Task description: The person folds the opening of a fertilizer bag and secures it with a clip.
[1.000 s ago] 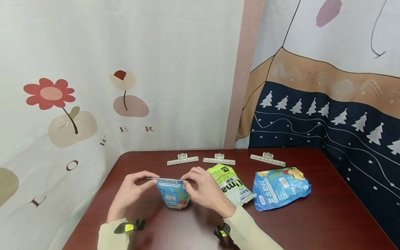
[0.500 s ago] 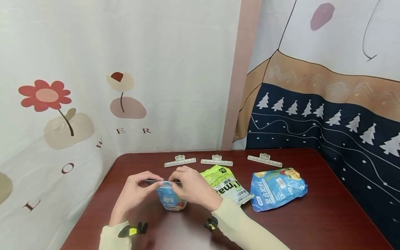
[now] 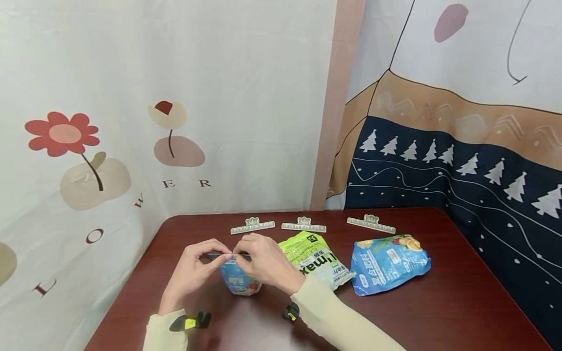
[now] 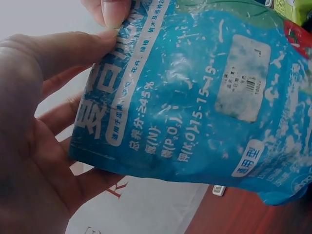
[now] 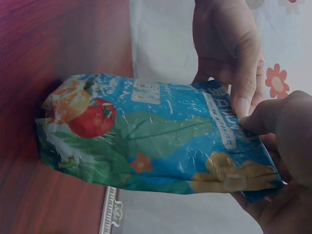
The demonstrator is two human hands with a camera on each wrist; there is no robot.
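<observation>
A blue fertilizer bag (image 3: 239,282) printed with fruit stands upright on the table, its top edge between both hands. At the left part of that edge, my left hand (image 3: 190,273) pinches the bag, thumb on the near face and fingers behind, as the left wrist view shows. My right hand (image 3: 265,261) pinches the same edge close beside it, the two thumbs nearly meeting on the near face in the right wrist view. The bag's printed front (image 4: 180,97), with white lettering and a pale label, fills much of the left wrist view. Much of the top edge is hidden by fingers.
A green and white bag (image 3: 313,258) lies right of my right hand, touching or overlapping a second blue bag (image 3: 388,265). Along the back edge lie three ruler-shaped clips: left (image 3: 252,225), middle (image 3: 304,224) and right (image 3: 371,224). A printed curtain (image 3: 246,122) hangs behind.
My right hand has slid left along the bag's top edge until its thumb is close to the left thumb. The left hand keeps its pinch. The head view has shifted slightly.
</observation>
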